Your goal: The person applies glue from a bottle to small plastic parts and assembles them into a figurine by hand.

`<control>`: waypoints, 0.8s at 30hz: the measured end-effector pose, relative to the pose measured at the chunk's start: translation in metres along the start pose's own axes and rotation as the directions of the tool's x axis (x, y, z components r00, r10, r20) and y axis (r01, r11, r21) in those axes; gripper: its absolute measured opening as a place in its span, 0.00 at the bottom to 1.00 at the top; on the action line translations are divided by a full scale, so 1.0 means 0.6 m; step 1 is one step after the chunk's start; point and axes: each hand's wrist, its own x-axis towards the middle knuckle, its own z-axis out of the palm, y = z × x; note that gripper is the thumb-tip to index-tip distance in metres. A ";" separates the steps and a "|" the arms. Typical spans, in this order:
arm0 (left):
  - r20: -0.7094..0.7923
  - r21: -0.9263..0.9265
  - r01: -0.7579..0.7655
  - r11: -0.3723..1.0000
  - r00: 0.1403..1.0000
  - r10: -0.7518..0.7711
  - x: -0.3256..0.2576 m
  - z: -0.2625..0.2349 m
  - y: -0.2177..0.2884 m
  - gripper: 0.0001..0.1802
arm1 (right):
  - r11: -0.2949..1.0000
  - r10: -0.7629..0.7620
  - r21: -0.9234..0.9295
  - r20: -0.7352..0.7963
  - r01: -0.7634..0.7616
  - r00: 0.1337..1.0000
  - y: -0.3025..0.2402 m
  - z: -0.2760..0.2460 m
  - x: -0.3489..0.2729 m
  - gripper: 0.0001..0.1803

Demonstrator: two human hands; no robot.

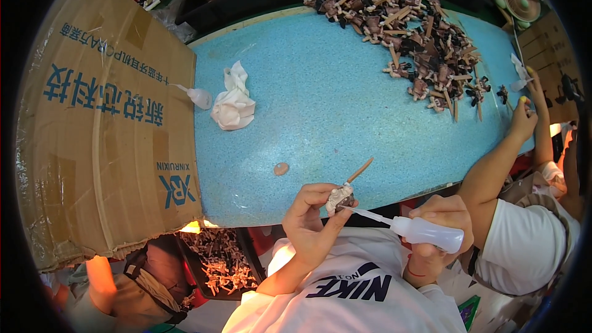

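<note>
Between its fingertips my left hand (311, 219) pinches a small figurine (338, 199), pale with a dark part and a long brown stick-like piece pointing up to the right. My right hand (445, 219) is wrapped round a translucent white squeeze bottle (431, 234) with a long thin nozzle. The nozzle tip reaches the figurine's dark part; whether it touches cannot be made out. A flat tan disc (281, 169) lies on the blue tabletop (277, 86) just beyond my left hand.
A heap of figurines (425, 43) covers the far right. Crumpled tissue (234, 102) and another squeeze bottle (200, 98) lie left, beside a tall cardboard box (111, 123). A co-worker's hands (524, 117) work at right. Below the edge stands a black crate (243, 259) of parts.
</note>
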 end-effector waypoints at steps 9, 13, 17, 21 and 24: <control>0.017 0.026 0.019 0.999 1.000 -0.020 -0.003 -0.004 -0.004 0.15 | 0.997 -0.073 -0.036 0.035 0.074 0.997 0.008 0.005 0.005 0.20; -0.003 0.060 0.011 0.998 1.000 -0.011 -0.005 -0.007 -0.006 0.15 | 0.989 -0.116 -0.090 0.041 0.119 0.992 0.005 -0.001 0.008 0.19; -0.018 0.003 0.018 1.000 1.000 -0.018 -0.003 -0.001 -0.003 0.15 | 0.995 -0.085 -0.047 0.066 0.088 0.994 0.001 0.000 0.002 0.19; -0.010 0.007 0.019 1.000 1.000 -0.019 -0.002 -0.003 -0.003 0.14 | 0.994 -0.104 -0.026 0.092 0.107 0.990 0.007 0.002 0.004 0.19; -0.025 0.013 0.019 1.000 1.000 -0.019 -0.002 -0.002 0.000 0.14 | 0.990 -0.117 -0.064 0.099 0.123 0.988 0.002 0.000 0.008 0.18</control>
